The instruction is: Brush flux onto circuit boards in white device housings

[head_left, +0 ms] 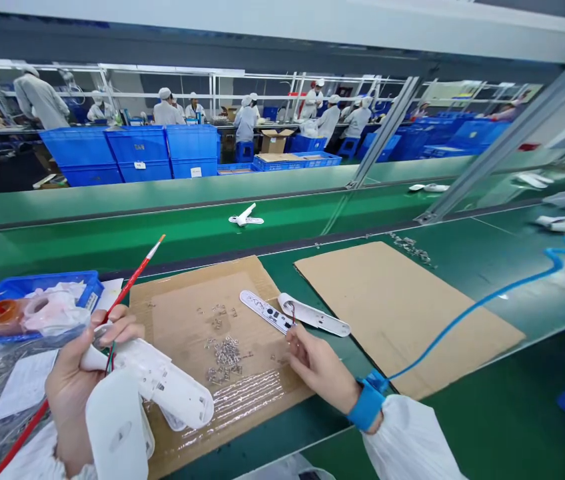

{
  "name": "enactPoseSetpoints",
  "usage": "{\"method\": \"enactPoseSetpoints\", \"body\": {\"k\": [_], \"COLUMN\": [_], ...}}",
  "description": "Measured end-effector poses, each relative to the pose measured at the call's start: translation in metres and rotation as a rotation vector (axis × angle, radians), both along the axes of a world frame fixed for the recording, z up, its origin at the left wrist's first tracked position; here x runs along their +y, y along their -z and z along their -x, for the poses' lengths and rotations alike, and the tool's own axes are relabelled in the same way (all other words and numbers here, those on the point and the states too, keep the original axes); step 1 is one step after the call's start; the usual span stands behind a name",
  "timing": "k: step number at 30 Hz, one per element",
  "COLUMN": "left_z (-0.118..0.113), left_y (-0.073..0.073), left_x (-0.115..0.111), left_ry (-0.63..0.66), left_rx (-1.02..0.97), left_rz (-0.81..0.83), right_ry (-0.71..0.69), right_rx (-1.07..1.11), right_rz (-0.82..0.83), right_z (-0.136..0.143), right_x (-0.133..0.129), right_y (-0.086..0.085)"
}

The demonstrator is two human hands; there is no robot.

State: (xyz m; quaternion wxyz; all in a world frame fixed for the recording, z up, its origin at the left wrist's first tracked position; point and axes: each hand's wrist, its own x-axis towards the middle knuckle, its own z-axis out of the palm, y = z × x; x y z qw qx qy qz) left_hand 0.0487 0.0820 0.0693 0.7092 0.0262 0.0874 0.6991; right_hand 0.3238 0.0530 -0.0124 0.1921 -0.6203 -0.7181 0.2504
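Observation:
My left hand (pixel 75 367) is closed around white plastic housing parts (pixel 162 383) with thin wires between them. The same hand holds a red-handled brush (pixel 135 280), its tip pointing up and away. On the cardboard sheet (pixel 172 300), my right hand (pixel 320 363) pinches its fingers at the near end of a white strip with dark components (pixel 265 310); whatever lies in the pinch is too small to make out. An open white shell (pixel 315 315) with a reddish wire lies beside that strip. Left of my right hand is a pile of small metal pieces (pixel 226 353).
A second cardboard sheet (pixel 407 313) lies to the right, crossed by a blue coiled cord (pixel 487 307) from my wristband (pixel 366 403). At left stands a blue tray (pixel 90 287) with an orange jar (pixel 2 317). Beyond, a white assembly (pixel 245 217) rests on the green belt.

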Motion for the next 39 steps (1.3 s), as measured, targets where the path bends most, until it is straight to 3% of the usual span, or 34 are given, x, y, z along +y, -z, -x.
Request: {"method": "enactPoseSetpoints", "body": {"k": [4, 9, 17, 27, 29, 33, 36, 39], "left_z": [-0.002, -0.005, -0.004, -0.005, -0.007, -0.013, -0.015, -0.016], "left_y": [0.002, 0.005, 0.012, 0.013, 0.013, 0.014, 0.013, 0.012], "left_x": [0.000, -0.002, 0.000, 0.000, 0.000, 0.000, -0.001, -0.003], "left_ry": [0.020, 0.049, 0.067, 0.069, 0.070, 0.099, 0.119, 0.109], "left_rx": [0.037, 0.060, 0.031, -0.038, -0.055, -0.119, -0.193, -0.209], "left_rz": [0.026, 0.082, 0.040, 0.097, 0.099, 0.065, 0.028, 0.026], "right_ry": [-0.466, -0.607, -0.662, -0.540, -0.435, -0.221, -0.330, -0.438], "right_rx": [-0.030, -0.126, -0.018, 0.086, 0.271, 0.851, 0.994, 0.963], "right_rz": [-0.136, -0.068, -0.012, 0.009, 0.008, 0.001, -0.101, -0.219], "right_z": [-0.004, 0.000, -0.008, -0.020, -0.006, 0.046, 0.081, 0.096], "right_x": [0.016, 0.034, 0.036, 0.044, 0.040, 0.016, -0.002, -0.007], "right_y": [-0.002, -0.004, -0.014, -0.006, -0.013, -0.038, -0.057, -0.068]}}
